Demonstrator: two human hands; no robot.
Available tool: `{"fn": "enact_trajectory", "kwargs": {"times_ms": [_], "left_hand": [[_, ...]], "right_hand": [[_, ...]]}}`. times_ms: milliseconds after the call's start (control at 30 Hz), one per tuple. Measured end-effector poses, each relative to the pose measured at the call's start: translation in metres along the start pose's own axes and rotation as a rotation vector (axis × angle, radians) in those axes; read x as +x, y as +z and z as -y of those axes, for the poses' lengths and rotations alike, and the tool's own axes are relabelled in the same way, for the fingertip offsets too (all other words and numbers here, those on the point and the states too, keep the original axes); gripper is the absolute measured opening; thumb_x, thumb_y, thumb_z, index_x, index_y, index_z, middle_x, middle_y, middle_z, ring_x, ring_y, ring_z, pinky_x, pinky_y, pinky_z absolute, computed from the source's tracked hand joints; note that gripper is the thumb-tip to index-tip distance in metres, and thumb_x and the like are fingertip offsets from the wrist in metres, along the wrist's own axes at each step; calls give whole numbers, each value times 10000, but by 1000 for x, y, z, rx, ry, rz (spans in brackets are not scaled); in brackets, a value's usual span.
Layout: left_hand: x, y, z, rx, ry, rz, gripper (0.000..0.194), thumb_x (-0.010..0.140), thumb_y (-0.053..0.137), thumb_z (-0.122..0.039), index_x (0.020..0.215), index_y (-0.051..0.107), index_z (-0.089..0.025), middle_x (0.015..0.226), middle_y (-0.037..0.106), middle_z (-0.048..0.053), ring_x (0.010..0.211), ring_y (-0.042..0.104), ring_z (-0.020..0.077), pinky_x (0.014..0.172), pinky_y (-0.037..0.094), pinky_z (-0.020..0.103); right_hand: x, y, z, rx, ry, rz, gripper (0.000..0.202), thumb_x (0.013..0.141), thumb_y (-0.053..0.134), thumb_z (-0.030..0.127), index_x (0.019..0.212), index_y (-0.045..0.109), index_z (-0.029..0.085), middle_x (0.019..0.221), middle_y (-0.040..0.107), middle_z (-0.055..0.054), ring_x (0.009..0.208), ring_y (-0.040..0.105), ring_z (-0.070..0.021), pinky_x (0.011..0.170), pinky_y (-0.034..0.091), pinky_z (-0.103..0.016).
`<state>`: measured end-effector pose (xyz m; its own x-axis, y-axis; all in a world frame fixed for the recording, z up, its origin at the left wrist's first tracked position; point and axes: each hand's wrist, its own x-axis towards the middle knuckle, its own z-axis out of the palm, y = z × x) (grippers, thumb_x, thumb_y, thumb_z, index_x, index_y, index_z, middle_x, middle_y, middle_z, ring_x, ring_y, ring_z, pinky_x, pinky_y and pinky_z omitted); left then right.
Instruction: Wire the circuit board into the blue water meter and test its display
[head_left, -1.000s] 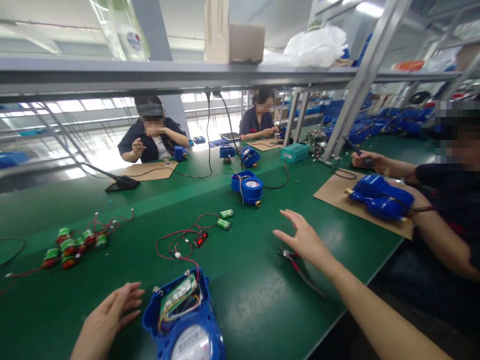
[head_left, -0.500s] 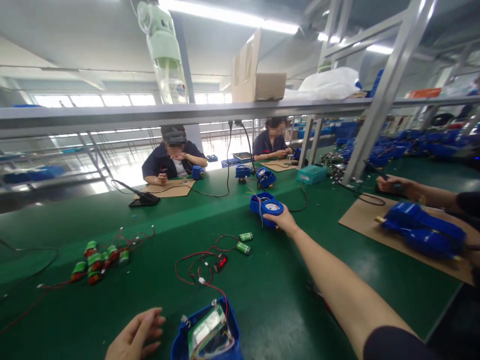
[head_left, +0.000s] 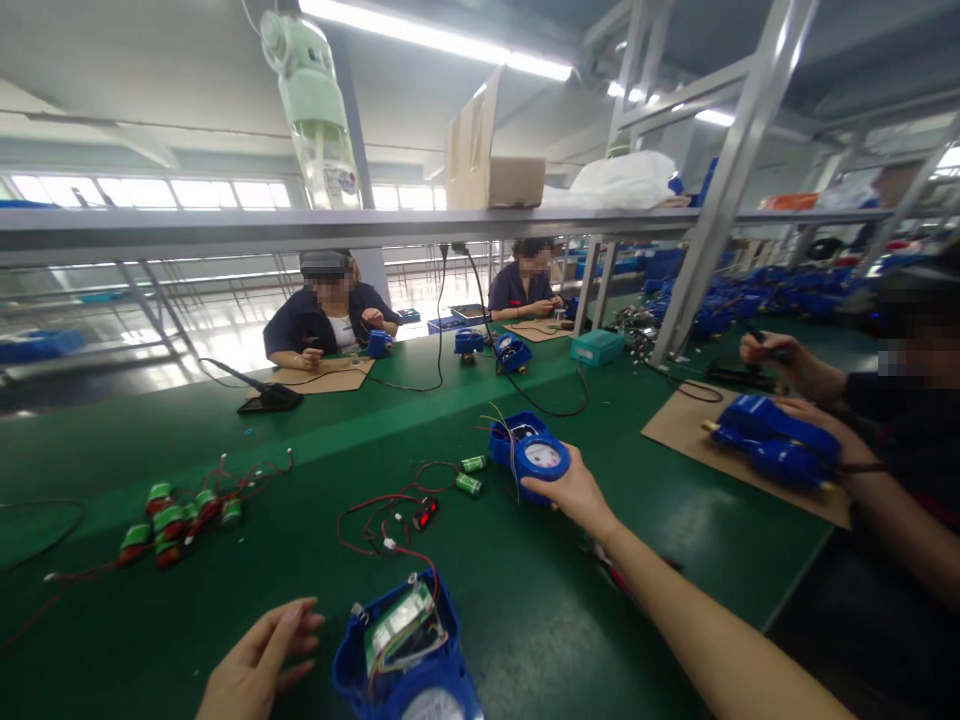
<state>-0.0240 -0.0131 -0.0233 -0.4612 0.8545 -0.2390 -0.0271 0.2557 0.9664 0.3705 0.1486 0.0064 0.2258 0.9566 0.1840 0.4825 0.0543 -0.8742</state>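
Observation:
My right hand [head_left: 574,490] grips a blue water meter [head_left: 525,450] by its round dial end; thin coloured wires stick up from its open box part. At the lower left, my left hand [head_left: 262,655] hovers with fingers apart and holds nothing. Just right of it lies a second blue water meter [head_left: 442,665], its box open on a green circuit board [head_left: 401,625]. From that board a red wire runs to a small black display [head_left: 425,513] with lit red digits. Two green batteries [head_left: 469,484] lie beyond the display.
Several green batteries with red wires [head_left: 169,522] are heaped at the left. A co-worker at the right handles a blue meter [head_left: 776,440] on a cardboard sheet [head_left: 679,420]. A soldering iron stand [head_left: 274,398], a teal box [head_left: 597,346] and a raised shelf [head_left: 405,225] are farther back.
My right hand has brought its water meter nearer to me. The view has shifted, showing more of the near meter and the right-hand co-worker, whose second hand is now on their meter.

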Motion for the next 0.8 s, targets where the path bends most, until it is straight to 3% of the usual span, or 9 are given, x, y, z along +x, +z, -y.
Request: {"fn": "enact_trajectory", "kwargs": {"times_ms": [133,367,567,700,800], "left_hand": [[-5,6,-3,-9,69,-4,649,568,794,-687,921,734,-147,897,718,112,832,662,284,639,593,322],[-16,11,-11,-27,129,-19,620,609,778,-673,920,737,-138,882,721,113,801,651,256,629,570,300],[-16,1,-20,-33,89,-58,459,670,758,-491,945,730,-125,941,712,121,867,667,276,627,605,304],[-15,-4,-32,-68,144,-189,300,735,704,-370,939,704,-150,952,698,72,843,660,215,586,598,219],[-27,-8,-53,-93,253,-274,258,750,713,-359,936,695,-180,945,691,24,830,650,174,586,588,160]], "right_hand": [[-50,-14,3,-50,16,-2,877,557,848,462,1287,448,185,1063,702,-110,988,689,-324,839,561,-408],[-124,-26,-3,-51,83,33,878,522,818,489,1274,451,223,1021,728,-95,950,712,-343,781,580,-402],[-185,-39,-2,-48,75,-33,826,545,787,415,1282,447,259,995,718,-73,913,711,-338,807,576,-419],[-208,-43,7,-37,92,-49,825,555,779,405,1299,452,261,1073,696,-85,959,694,-344,835,564,-442],[-214,-47,7,-38,130,1,852,602,774,412,1356,418,235,1169,666,-102,1037,673,-339,881,549,-446]]}}
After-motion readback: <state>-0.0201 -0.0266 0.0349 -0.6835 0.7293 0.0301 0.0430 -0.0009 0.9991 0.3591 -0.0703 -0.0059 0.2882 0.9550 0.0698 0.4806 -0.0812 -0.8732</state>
